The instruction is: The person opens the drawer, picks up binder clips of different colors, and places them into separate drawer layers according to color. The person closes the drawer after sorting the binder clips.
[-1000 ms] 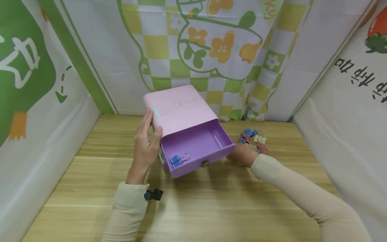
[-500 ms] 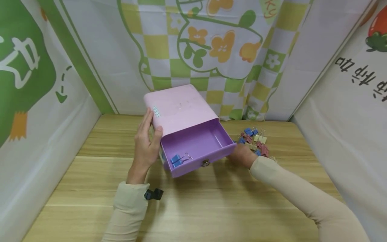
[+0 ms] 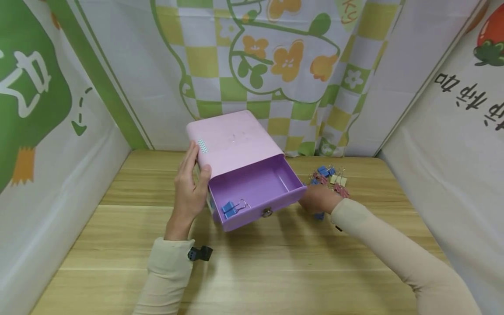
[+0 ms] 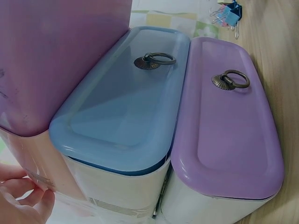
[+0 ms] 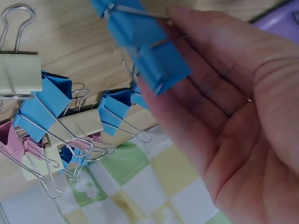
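Observation:
A pink-cased drawer unit [image 3: 236,140] stands on the table with its top purple drawer [image 3: 256,186] pulled out. Inside that drawer lies one blue binder clip [image 3: 229,209]. My left hand [image 3: 189,188] rests along the casing's left side, fingers spread and fairly straight; its fingertips touch the wall in the left wrist view. Beyond the drawer's right corner is my right hand [image 3: 318,199], partly hidden in the head view. The right wrist view shows it pinching a blue binder clip [image 5: 145,42] between thumb and fingers, beside a pile of binder clips [image 5: 74,121].
In the left wrist view, a blue drawer front [image 4: 126,102] and a purple drawer front [image 4: 233,126], both with ring pulls, stay closed. Several blue, pink and cream clips [image 3: 334,179] lie at the back right. A patterned cloth [image 3: 283,78] hangs behind the wooden table [image 3: 256,271].
My right hand has shifted slightly right, covering part of the clip pile, and a blue clip now shows below it. My left hand and the drawer unit have stayed in place.

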Demonstrator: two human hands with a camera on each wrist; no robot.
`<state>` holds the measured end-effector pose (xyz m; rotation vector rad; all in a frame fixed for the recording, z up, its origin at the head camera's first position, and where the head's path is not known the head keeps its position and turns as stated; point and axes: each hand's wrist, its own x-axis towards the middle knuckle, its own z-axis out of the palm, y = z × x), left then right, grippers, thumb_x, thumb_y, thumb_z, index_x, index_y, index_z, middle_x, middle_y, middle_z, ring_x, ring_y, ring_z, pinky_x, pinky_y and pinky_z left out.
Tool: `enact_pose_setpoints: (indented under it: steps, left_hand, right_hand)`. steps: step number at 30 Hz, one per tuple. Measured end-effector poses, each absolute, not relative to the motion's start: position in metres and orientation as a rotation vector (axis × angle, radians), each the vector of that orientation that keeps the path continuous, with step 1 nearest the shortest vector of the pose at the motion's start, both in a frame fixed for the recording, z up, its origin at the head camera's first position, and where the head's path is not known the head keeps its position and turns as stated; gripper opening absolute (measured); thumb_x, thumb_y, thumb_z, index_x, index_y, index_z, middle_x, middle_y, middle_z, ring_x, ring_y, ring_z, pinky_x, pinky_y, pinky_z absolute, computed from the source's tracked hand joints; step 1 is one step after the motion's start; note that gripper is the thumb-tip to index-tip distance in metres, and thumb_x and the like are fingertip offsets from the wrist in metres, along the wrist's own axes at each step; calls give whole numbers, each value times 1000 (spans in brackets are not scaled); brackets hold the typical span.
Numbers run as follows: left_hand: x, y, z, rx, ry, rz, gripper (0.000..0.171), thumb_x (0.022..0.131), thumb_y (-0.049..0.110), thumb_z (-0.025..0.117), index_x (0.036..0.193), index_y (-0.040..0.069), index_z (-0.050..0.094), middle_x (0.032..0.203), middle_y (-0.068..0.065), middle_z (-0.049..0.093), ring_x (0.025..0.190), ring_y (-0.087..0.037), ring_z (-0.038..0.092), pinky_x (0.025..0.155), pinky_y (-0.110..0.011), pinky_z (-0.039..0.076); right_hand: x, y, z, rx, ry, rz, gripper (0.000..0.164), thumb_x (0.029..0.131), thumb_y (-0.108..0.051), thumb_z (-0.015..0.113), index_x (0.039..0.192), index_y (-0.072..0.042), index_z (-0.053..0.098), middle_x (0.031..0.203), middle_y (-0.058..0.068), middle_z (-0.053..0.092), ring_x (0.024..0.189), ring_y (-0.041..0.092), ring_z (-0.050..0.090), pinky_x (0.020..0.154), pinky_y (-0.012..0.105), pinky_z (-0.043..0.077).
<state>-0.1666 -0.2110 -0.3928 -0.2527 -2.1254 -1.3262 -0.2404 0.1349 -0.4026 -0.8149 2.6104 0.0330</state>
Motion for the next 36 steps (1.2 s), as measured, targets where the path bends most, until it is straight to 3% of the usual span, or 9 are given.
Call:
enact_pose_setpoints:
  steps: [5,10,15,17,20,23,28,36]
  left_hand:
    - [-166,-210,-392,-250,-2123,-1320,66,105,32,50,163,5,36,174,-9,29,159,-32,34,131,-50,34]
    - [-167,-210,-392,-250,-2122,-1315,66,105,32,50,163,5,37,174,-10,30,159,-33,35,131,-52,33]
    - [-167,-209,-392,-255,-2130,-1310,66,105,32,50,163,5,37,174,-10,30,159,-33,35,131,-52,34]
    - [-167,-210,-392,-256,-2132,-1312,66,105,33,50,163,5,37,174,-9,30,159,-34,35,131,-52,34]
    - [-167,-210,-392,-255,-2133,-1318,66,105,33,50,164,5,37,175,-8,29,159,-33,35,131,-52,34]
    - [-167,-210,-392,-249,-2134,-1321,66,105,34,49,164,6,37,175,-7,29,159,-33,34,131,-53,34]
    - [-167,-211,-393,-240,-2142,-1319,67,105,35,49,164,7,36,175,-6,28,159,-33,34,131,-53,34]
    - [-168,-211,-393,-243,-2135,-1324,66,105,33,50,164,6,36,175,-7,28,160,-33,33,131,-52,34]
  right_hand:
    - [-251,143,-396,-878,2519,-292,35,90,4,61,68,-16,42,64,-5,41,56,9,39,54,22,32]
    - [-259,153,-397,-930,2499,-482,22,86,-1,75,78,-15,60,70,-7,54,62,8,47,60,23,42]
    - [-261,166,-402,-728,2451,-692,3,88,-8,80,89,-7,79,74,-1,73,60,9,57,56,23,50]
    - [-260,170,-403,-628,2426,-792,8,90,-11,81,93,-4,81,78,3,78,62,11,62,59,26,56]
    - [-256,175,-406,-467,2364,-956,17,93,-15,79,101,-1,81,91,10,82,75,14,73,76,36,67]
    - [-251,179,-410,-322,2286,-1122,26,96,-15,76,113,4,77,109,16,81,88,17,77,90,43,67]
    - [-248,182,-413,-155,2212,-1335,41,102,-15,67,135,10,65,127,22,74,101,17,77,99,41,64]
    - [-257,183,-377,-66,2180,-1603,45,102,-15,69,138,12,60,106,1,82,92,6,78,91,28,65]
